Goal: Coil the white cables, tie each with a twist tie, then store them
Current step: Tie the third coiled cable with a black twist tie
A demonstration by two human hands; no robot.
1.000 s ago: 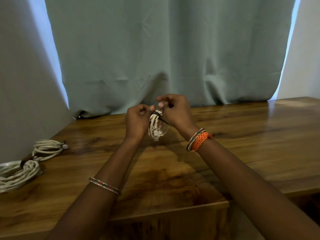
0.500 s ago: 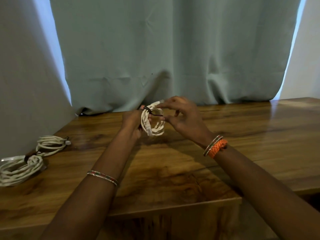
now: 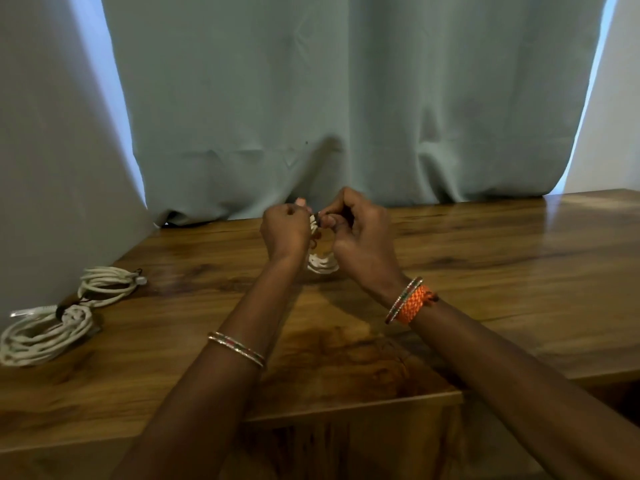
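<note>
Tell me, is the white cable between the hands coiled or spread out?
Coiled. The white cable hangs as a small bundle of loops between the left hand and right hand, above the table.

3 white cable coils (image 3: 322, 263) (image 3: 107, 284) (image 3: 41, 332), 2 hands (image 3: 285, 228) (image 3: 360, 237), 1 table (image 3: 485, 271), 1 curtain (image 3: 346, 98).

A glossy brown wooden desk (image 3: 485, 258) set against a pale grey-green fabric curtain (image 3: 346, 98).

The curtain hangs in soft folds down to the desk's far edge, with bright bluish daylight showing in narrow strips along both of its sides. A plain light wall (image 3: 613, 133) stands at the right, and the desk's polished grain reflects the light.
</note>
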